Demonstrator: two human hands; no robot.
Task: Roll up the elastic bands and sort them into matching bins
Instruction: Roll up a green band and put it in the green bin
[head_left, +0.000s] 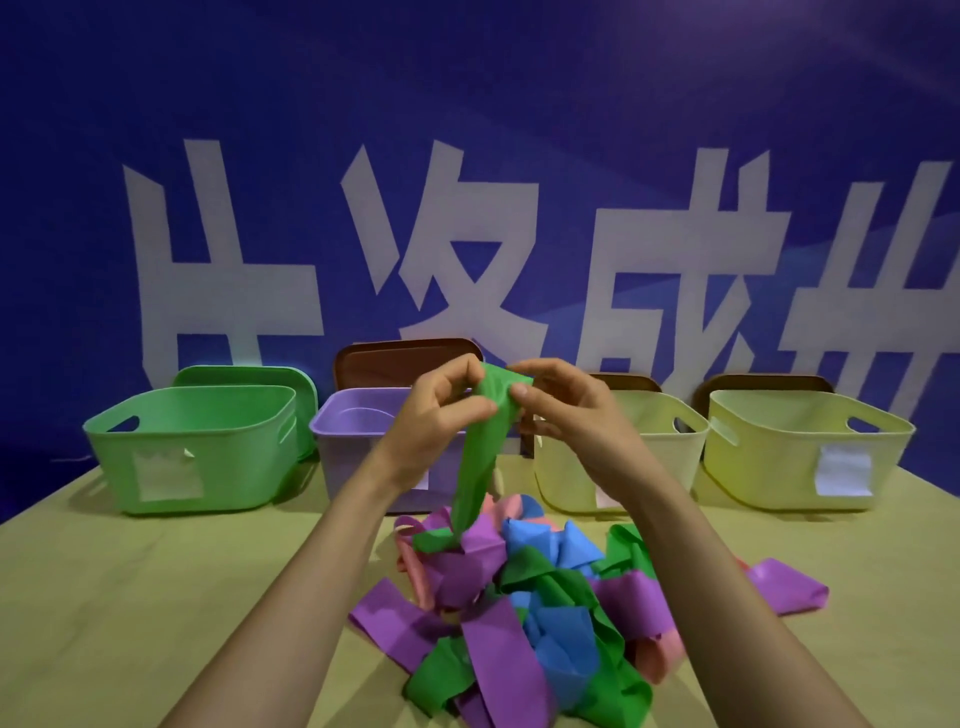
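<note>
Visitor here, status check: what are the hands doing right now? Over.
Hands: left hand and right hand pinch green band at its top. Lower end trails into pile. Matching green bin far left, nothing in between.

blue wall with large white characters; pale wooden table.

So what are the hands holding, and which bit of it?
The left hand and the right hand both pinch a green band at its top end; the rest hangs down to the pile of bands.
</note>
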